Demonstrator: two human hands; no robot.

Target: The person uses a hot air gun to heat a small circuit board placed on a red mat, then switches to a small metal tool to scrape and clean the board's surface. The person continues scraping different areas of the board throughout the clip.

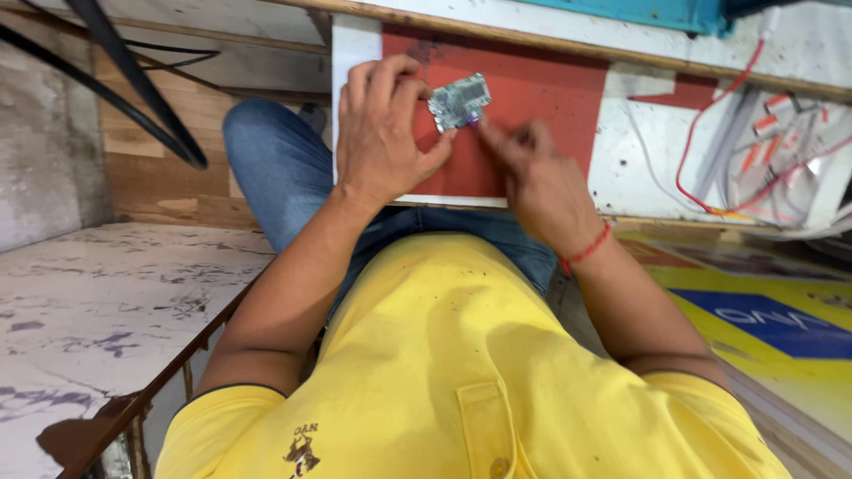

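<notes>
Two hands on one small circuit board, at 12 o'clock in the head view.

Both hands work over a red panel (532, 98) set in a white surface (621, 151). The left hand (383, 133) is curled narrow, its fingertips pinching the left edge of the board (460, 100), which lies tilted on the red panel. The right hand (537, 177), at 1 o'clock from the yellow shirt (461, 355), is nearly closed with one finger stretched out, its tip touching the board's lower right corner; whether it grips anything small there I cannot tell. A red thread (586, 251) circles the right wrist. Red and white wires (710, 133) lie on the surface at 2 o'clock, well apart from the board. Blue jeans (275, 168) show at 10 o'clock beside the left forearm.
</notes>
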